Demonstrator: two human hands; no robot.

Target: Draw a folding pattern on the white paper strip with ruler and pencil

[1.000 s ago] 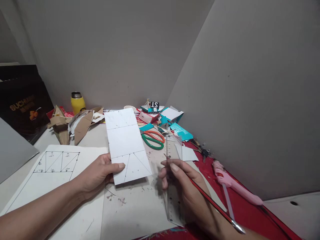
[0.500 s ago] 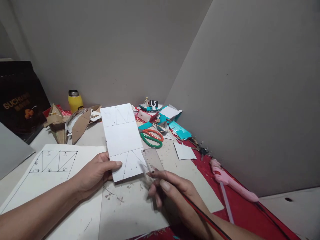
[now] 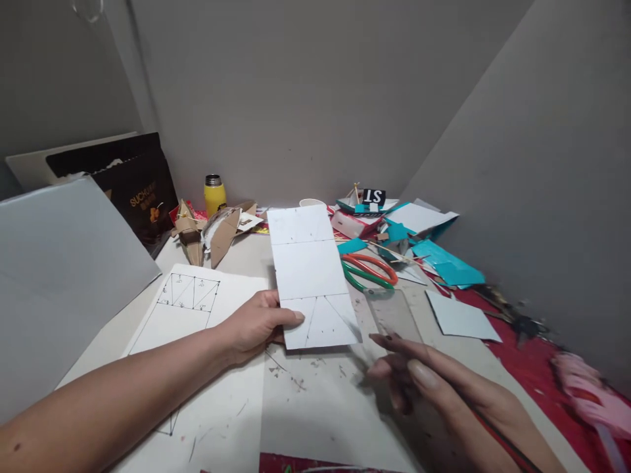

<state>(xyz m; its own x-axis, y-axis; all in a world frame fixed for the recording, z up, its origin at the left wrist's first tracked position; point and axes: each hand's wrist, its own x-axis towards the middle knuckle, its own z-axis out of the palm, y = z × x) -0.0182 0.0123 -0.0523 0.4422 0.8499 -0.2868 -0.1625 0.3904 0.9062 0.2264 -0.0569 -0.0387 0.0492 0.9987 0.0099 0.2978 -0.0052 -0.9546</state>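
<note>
A white card (image 3: 310,272) with ruled pencil lines is raised above the table, its lower left edge pinched in my left hand (image 3: 263,322). My right hand (image 3: 434,381), to the right of the card, holds a clear ruler (image 3: 392,312) between thumb and fingers. A red and black pencil (image 3: 503,440) also rests in that hand. The ruler stands a little apart from the card's right edge. Under my left forearm lies a large white sheet (image 3: 236,289) with a drawn grid of triangles.
Scissors (image 3: 369,270) with orange and green handles lie behind the card. Cardboard pieces (image 3: 224,236) and a yellow bottle (image 3: 214,196) stand at the back left, teal scraps (image 3: 446,259) at the back right. A pink glue gun (image 3: 586,387) lies far right.
The view has turned left, so everything sits further right in the picture. The ruler has come away from the card's lower right corner, which it overlapped before. Both hands keep their holds.
</note>
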